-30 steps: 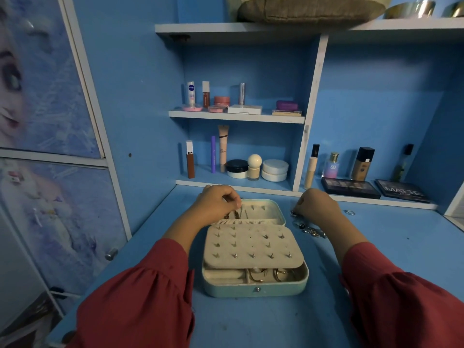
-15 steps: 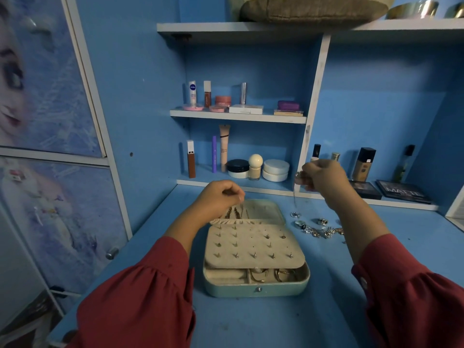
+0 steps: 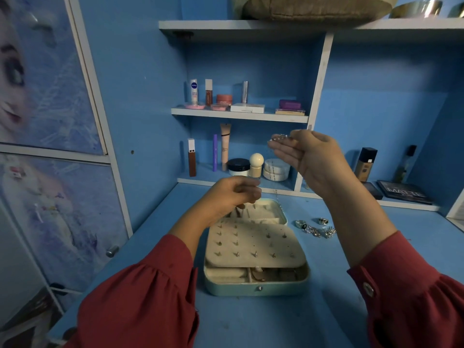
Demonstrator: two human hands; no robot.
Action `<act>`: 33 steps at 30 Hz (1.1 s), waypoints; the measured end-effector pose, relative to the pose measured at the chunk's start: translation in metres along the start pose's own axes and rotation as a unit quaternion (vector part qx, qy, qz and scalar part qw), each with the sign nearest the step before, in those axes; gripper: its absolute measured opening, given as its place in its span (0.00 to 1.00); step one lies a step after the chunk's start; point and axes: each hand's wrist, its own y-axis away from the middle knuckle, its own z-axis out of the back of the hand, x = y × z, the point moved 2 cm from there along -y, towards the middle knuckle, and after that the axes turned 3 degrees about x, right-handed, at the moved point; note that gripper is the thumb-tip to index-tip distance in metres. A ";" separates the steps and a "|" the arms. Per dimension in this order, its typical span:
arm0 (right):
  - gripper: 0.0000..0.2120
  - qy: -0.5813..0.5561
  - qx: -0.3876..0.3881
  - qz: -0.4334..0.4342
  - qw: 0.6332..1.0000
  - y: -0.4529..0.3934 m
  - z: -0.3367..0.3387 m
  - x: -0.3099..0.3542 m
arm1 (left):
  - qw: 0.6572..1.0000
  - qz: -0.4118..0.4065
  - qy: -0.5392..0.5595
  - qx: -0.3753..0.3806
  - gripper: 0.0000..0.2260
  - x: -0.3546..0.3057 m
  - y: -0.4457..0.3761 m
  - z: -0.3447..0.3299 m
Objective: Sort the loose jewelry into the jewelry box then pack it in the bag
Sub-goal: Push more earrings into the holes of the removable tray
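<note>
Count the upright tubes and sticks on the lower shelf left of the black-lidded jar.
3: a brown tube with a white cap at far left, a thin purple stick beside it, then a beige tube next to the black-lidded jar.

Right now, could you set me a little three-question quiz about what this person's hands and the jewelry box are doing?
1. True or false: the jewelry box lies shut on the desk.
2. Which hand holds a shiny piece of jewelry up high? A) left hand B) right hand C) neither
3. Fill in: the loose jewelry still to be sorted lies on the desk to the ____ of the box.

Key:
1. False. It is open, with the studded earring panel showing.
2. B. The silvery piece is at its fingertips; the left hand hovers over the back of the box.
3. Right.
</note>
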 end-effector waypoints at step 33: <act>0.05 0.449 -0.036 -0.048 0.891 -0.015 0.055 -0.017 | 0.971 0.023 0.127 -0.200 0.04 0.005 0.007 0.043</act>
